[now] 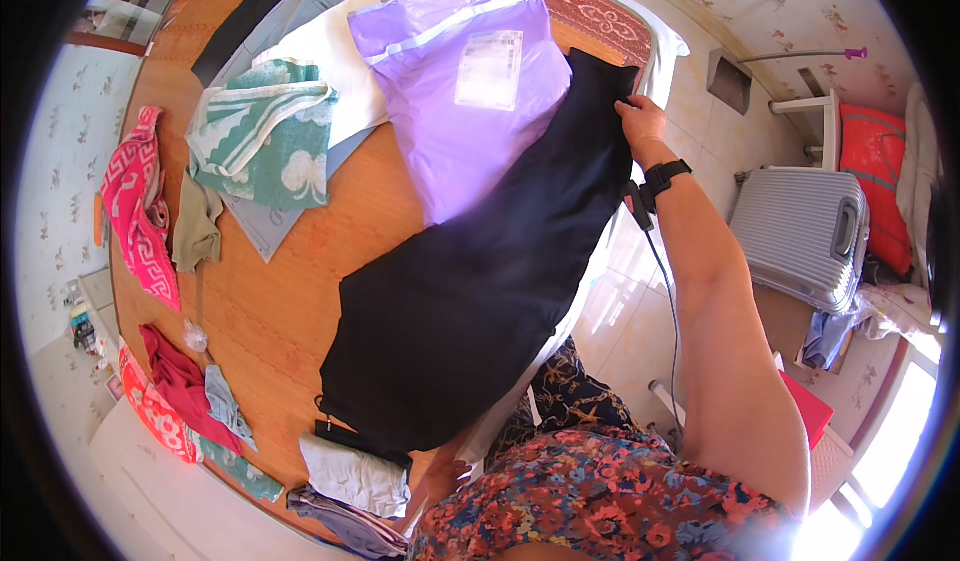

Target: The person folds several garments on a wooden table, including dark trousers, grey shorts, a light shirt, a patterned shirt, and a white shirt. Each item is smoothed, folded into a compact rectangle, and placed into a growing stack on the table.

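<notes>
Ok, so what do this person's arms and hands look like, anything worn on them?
Only the right arm shows clearly. The right hand is bare, with no glove. A black wrist strap circles the wrist, with a small black device hanging beside it and a thin dark cable trailing down along the bare forearm. No sleeve reaches the forearm. The left hand is hardly visible below the black cloth.

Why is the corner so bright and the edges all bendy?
In the head view, strong light flares white at the lower right, washing out the floor there; the fisheye lens bends the bed's edge and rounds the picture black; the black garment and right hand stay sharp.
</notes>
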`<control>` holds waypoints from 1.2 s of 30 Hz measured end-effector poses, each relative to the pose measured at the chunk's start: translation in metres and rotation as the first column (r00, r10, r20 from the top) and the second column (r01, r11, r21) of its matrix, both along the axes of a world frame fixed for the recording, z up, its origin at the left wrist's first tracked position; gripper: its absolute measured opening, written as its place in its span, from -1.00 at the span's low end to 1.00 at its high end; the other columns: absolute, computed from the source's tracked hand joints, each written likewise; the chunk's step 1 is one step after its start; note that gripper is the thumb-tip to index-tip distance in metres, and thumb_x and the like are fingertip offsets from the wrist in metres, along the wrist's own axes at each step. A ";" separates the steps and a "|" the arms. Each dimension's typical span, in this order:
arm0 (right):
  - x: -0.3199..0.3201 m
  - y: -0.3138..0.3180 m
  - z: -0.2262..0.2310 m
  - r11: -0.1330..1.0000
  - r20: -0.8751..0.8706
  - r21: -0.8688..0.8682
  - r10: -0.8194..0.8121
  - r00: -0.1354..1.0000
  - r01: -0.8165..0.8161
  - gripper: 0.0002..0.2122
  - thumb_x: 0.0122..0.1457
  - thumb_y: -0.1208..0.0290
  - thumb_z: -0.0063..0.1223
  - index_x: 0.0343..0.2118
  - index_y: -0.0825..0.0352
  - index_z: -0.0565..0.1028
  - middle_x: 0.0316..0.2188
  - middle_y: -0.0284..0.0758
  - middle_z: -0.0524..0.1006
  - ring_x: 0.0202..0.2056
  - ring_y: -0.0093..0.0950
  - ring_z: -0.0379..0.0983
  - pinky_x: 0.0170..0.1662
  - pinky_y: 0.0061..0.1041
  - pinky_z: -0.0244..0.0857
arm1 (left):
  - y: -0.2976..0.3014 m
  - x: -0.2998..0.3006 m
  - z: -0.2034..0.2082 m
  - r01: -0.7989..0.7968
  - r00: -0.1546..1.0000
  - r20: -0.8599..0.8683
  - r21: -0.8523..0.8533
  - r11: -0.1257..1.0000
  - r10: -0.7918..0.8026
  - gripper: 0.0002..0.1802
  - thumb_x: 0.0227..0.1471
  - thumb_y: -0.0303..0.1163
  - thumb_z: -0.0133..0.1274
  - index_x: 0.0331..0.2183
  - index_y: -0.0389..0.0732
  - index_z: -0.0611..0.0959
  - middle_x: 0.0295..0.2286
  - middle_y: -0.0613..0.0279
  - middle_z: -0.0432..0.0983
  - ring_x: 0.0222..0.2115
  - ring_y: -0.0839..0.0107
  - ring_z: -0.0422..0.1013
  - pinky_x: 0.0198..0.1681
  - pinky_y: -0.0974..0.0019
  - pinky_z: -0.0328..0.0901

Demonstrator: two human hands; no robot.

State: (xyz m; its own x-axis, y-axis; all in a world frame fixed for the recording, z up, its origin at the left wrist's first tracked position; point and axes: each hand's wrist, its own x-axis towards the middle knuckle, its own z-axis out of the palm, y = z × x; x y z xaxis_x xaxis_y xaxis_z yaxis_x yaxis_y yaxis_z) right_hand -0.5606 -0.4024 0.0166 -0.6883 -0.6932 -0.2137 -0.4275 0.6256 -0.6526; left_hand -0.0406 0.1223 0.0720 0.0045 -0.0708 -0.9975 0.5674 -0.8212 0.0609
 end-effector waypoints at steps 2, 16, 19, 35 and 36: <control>0.000 -0.005 -0.007 0.986 0.137 -0.007 -0.161 0.977 0.164 -0.54 -0.09 0.31 0.28 -0.11 0.43 0.51 -0.20 -0.12 0.56 -0.15 -0.29 0.49 -0.04 -0.43 0.33 | 0.001 -0.001 0.000 -0.004 1.000 0.002 0.004 1.000 0.004 -0.63 0.06 -0.42 -0.04 -0.07 -0.31 0.43 -0.20 -0.03 0.49 -0.24 0.07 0.48 -0.28 0.10 0.43; -0.031 -0.023 0.042 0.974 0.625 -0.172 0.223 0.748 -0.146 -0.62 -0.13 0.54 0.22 -0.16 0.41 0.51 -0.29 -0.29 0.59 -0.26 -0.39 0.51 -0.07 -0.44 0.36 | 0.004 0.009 0.012 -0.020 0.999 0.031 -0.108 0.994 0.023 -0.68 0.07 -0.41 -0.03 -0.10 -0.27 0.47 -0.23 0.05 0.52 -0.28 0.14 0.50 -0.32 0.14 0.44; -0.072 -0.028 0.095 0.949 0.681 -0.243 0.315 0.661 -0.202 -0.71 -0.07 0.60 0.20 -0.21 0.41 0.51 -0.33 -0.29 0.58 -0.29 -0.41 0.51 -0.12 -0.43 0.38 | 0.002 0.009 0.017 0.026 0.997 0.080 -0.177 0.984 -0.012 -0.69 0.08 -0.41 -0.02 -0.10 -0.26 0.48 -0.23 0.07 0.53 -0.29 0.15 0.50 -0.33 0.15 0.44; 0.021 0.037 0.219 0.873 0.479 -0.486 0.309 0.822 -0.044 -0.68 0.05 0.53 0.17 -0.10 0.47 0.46 -0.18 -0.23 0.53 -0.18 -0.40 0.50 -0.10 -0.47 0.42 | 0.067 0.013 -0.003 0.115 0.952 0.305 -0.354 0.928 -0.002 -0.69 0.05 -0.45 -0.05 -0.11 -0.29 0.42 -0.34 0.07 0.52 -0.34 0.21 0.53 -0.35 0.22 0.46; 0.053 0.053 0.232 0.837 0.448 -0.545 0.347 0.824 -0.056 -0.67 0.06 0.53 0.17 -0.09 0.48 0.46 -0.17 -0.23 0.52 -0.17 -0.41 0.49 -0.10 -0.47 0.42 | 0.077 0.013 -0.008 -0.012 0.968 0.227 -0.378 0.926 0.105 -0.70 0.05 -0.45 -0.05 -0.13 -0.28 0.43 -0.34 0.07 0.52 -0.34 0.21 0.53 -0.35 0.22 0.46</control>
